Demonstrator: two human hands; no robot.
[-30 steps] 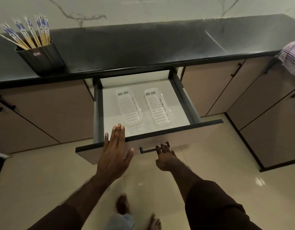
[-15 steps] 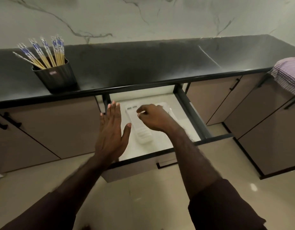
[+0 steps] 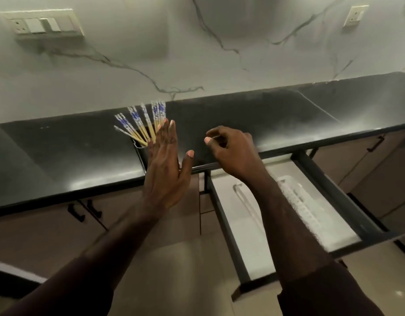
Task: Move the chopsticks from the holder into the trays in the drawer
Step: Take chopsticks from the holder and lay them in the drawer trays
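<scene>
Several chopsticks (image 3: 140, 124) with blue-patterned tops fan out of a dark holder (image 3: 141, 156) on the black counter. My left hand (image 3: 166, 166) is raised flat with fingers apart, right in front of the holder and hiding most of it; it holds nothing. My right hand (image 3: 231, 151) hovers over the counter edge to the right, fingers curled with thumb and forefinger close, nothing visible in them. The drawer (image 3: 338, 201) stands pulled out at lower right. Two clear plastic trays lie in it: the right tray (image 3: 304, 201) shows well, the left tray (image 3: 242, 197) is partly behind my right forearm.
The black counter (image 3: 71, 160) runs across the view below a marble wall with a switch plate (image 3: 42, 23) and a socket (image 3: 355, 15). Cabinet doors with black handles (image 3: 83, 209) sit under the counter. Pale tiled floor lies below.
Both hands rose from the drawer to counter height. My left hand now covers the holder; my right hand left the trays. The view swung up and left.
</scene>
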